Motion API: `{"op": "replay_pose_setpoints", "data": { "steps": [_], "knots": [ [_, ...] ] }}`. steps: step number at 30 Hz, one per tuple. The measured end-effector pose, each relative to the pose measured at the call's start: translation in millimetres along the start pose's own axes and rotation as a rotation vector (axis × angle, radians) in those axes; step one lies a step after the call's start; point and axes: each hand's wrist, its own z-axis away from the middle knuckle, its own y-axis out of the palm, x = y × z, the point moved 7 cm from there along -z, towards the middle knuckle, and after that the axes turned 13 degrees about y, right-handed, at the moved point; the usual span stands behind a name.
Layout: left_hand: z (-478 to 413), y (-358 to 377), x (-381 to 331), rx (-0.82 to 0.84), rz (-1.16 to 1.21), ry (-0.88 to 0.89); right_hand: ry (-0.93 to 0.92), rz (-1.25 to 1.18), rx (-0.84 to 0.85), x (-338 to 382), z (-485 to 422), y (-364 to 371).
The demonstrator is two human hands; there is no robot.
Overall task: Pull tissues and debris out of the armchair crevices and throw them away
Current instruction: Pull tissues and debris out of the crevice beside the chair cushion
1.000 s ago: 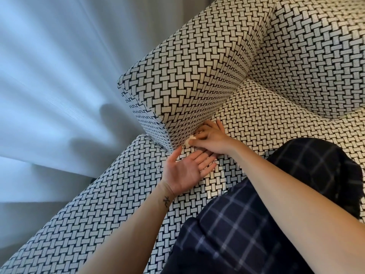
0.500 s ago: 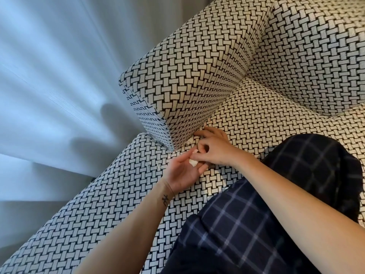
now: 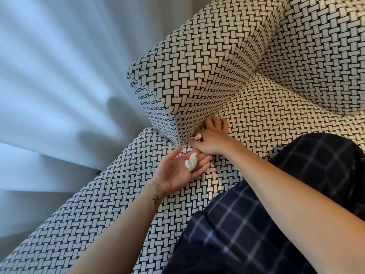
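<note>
The armchair is covered in black-and-white woven fabric, and its armrest [image 3: 197, 76] meets the seat cushion [image 3: 276, 115] in a crevice. My right hand [image 3: 211, 139] is at the front end of that crevice. Its fingers reach toward the gap, and thumb and forefinger pinch a small white tissue piece [image 3: 197, 137]. Just below, my left hand [image 3: 177, 171] lies palm up and open on the seat front. A crumpled white tissue wad [image 3: 191, 162] rests loose on its fingers. How far the crevice goes behind the right hand is hidden.
A pale curtain [image 3: 59, 86] hangs close along the left of the armchair. The chair's backrest [image 3: 325, 56] rises at the upper right. My leg in dark checked trousers [image 3: 256, 224] lies across the seat at the lower right.
My right hand carried a tissue wad from the crevice to my left palm and left it there. It went back to the crevice and now pinches another piece. The left hand opened flat.
</note>
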Motion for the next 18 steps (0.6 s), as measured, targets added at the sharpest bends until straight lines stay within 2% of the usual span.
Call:
{"op": "replay_pose_setpoints", "data": {
  "steps": [6, 11, 18],
  "knots": [
    [-3.8, 2.6, 1.6, 0.067, 0.003, -0.007, 0.042, -0.088, 0.009, 4.8, -0.3, 11.0],
    [-4.8, 4.7, 3.1, 0.073, 0.008, -0.029, 0.023, -0.189, -0.063, 0.7, 4.5, 12.1],
    [-4.8, 5.9, 3.2, 0.087, 0.045, -0.044, -0.032, -0.307, -0.015, -3.7, 8.8, 9.4]
  ]
}}
